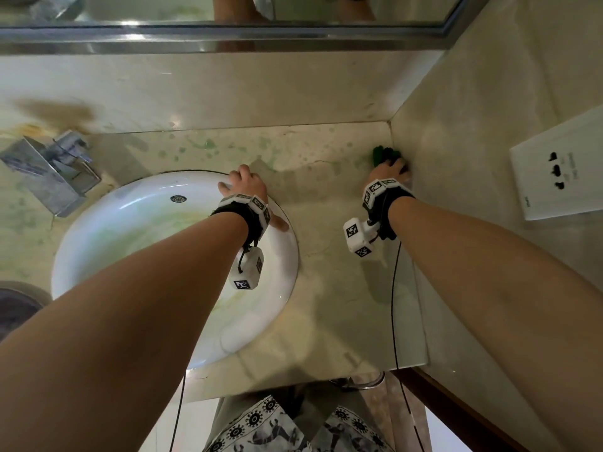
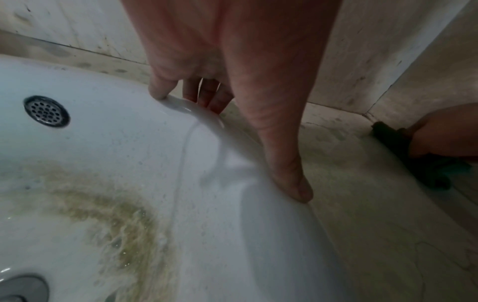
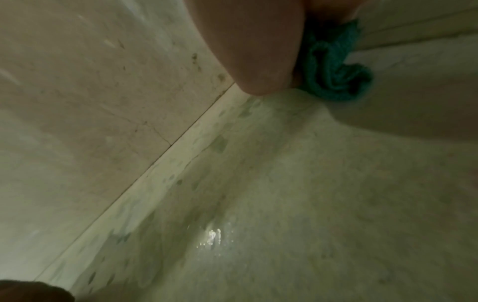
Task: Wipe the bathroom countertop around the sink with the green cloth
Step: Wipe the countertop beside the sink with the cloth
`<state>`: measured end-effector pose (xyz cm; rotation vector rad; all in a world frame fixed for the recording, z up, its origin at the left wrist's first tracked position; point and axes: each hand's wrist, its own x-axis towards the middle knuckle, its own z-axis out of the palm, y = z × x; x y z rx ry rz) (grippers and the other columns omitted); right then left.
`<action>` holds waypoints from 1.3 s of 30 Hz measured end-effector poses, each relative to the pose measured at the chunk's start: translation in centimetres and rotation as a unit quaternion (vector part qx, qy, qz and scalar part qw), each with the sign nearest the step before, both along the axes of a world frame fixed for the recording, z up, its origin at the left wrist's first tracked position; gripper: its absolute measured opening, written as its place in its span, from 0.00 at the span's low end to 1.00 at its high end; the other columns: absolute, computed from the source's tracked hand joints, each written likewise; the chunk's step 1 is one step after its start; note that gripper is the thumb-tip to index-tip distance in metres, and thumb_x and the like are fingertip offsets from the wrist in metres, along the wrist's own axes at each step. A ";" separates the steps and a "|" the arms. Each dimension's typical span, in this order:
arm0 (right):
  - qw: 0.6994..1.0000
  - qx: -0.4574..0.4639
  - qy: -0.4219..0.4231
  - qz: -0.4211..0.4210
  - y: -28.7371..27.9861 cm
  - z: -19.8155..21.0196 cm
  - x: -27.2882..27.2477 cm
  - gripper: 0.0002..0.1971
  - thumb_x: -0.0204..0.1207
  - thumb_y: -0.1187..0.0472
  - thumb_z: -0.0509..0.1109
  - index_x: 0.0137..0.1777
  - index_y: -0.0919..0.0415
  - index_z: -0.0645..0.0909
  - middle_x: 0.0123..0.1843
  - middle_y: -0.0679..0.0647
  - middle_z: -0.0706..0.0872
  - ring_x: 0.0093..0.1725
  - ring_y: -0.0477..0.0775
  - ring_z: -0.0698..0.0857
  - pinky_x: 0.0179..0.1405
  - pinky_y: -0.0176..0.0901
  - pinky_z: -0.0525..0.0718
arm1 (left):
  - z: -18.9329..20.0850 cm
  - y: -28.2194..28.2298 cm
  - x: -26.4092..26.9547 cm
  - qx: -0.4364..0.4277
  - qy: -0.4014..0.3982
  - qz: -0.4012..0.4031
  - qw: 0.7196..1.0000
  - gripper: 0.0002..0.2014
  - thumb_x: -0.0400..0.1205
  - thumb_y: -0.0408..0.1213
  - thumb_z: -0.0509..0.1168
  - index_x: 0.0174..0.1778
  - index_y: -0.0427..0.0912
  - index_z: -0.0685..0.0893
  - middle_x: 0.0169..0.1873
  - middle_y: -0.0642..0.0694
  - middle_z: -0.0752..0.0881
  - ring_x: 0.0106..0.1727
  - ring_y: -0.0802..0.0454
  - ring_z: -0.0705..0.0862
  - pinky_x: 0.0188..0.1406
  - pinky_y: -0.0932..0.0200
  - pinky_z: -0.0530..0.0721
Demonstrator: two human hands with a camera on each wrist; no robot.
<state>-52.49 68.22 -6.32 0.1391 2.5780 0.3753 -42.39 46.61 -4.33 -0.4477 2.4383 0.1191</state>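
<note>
Green cloth is bunched into a wad at the far right back corner of the bench, jammed where the back wall meets the side wall. In the left wrist view the wad's long axis runs along the foot of the side wall, toward the corner. In the right wrist view one rolled end sticks out from under the palm.

Right hand sits on top of the cloth, fingers curled around it and pressing it onto the bench. Fingertips are hidden by the cloth, can't tell their spread.

Left hand rests on the right rim of the white sink. Fingers bent over the rim's far side, slightly apart, thumb stretched along the rim edge. It holds nothing.

Edges: two walls box the cloth in at back and right. Open bench lies to the left toward the sink and toward the near edge. The strip between sink rim and side wall is bare, with greenish blotches behind the sink and a wet shine on the surface.

Around: chrome faucet at far left behind the sink, well apart from the cloth. Overflow drain in the bowl, yellow-green staining below it. White socket plate on the side wall above the bench. Mirror frame above the back wall. A black cable hangs from the right wrist over the bench's right side.
</note>
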 end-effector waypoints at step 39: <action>0.934 -0.353 0.005 -0.044 -5.1 -1.8 -6.5 0.29 0.80 0.44 0.61 0.81 0.47 0.64 0.78 0.57 0.68 0.73 0.62 0.73 0.70 0.44 0.71 | -0.2 0.0 -0.4 -0.002 0.011 0.007 1.000 0.61 0.46 0.73 0.77 0.70 0.37 0.73 0.65 0.42 0.69 0.69 0.39 0.70 0.68 0.39 0.72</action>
